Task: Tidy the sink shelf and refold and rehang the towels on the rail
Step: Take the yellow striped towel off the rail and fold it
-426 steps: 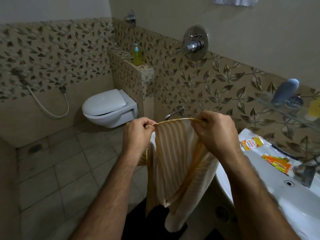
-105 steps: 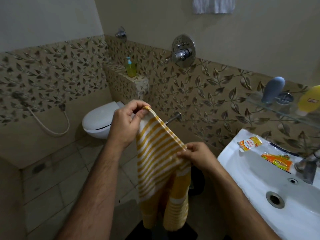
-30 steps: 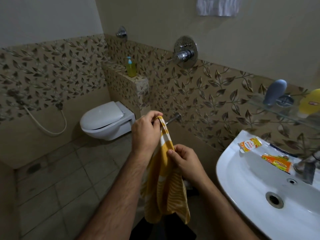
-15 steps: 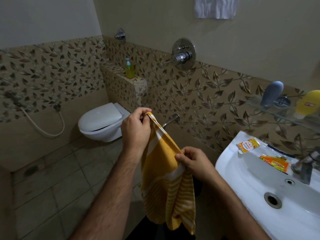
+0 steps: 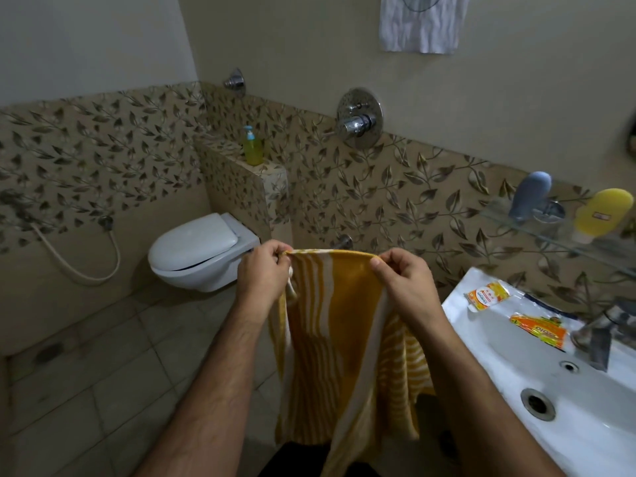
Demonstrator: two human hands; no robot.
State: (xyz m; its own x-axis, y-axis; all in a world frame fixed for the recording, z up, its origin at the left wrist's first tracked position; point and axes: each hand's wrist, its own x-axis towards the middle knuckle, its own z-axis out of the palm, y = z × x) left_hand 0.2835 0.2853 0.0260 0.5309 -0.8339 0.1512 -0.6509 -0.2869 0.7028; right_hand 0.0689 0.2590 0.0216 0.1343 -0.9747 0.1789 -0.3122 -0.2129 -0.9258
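While both hands hold it up at chest height, the yellow striped towel point(image 5: 330, 339) hangs straight down, its top edge running left to right between them. The left hand point(image 5: 263, 275) and right hand point(image 5: 404, 282) have their fingers clamped on its two top corners. A white towel point(image 5: 421, 24) hangs high on the far wall, up and right, nearer the right hand.

Far left I see a white wall-hung toilet point(image 5: 203, 251), lid closed, with a hand-spray hose point(image 5: 77, 266) looping along the wall to its left. On the tiled ledge point(image 5: 272, 173) behind the toilet stands a green soap dispenser point(image 5: 252, 147). A chrome shower mixer valve point(image 5: 359, 118) sits on the far leaf-patterned wall. Near right, two orange sachets point(image 5: 487, 295) lie on the rim of the white washbasin point(image 5: 516, 425), beside its tap point(image 5: 600, 333).
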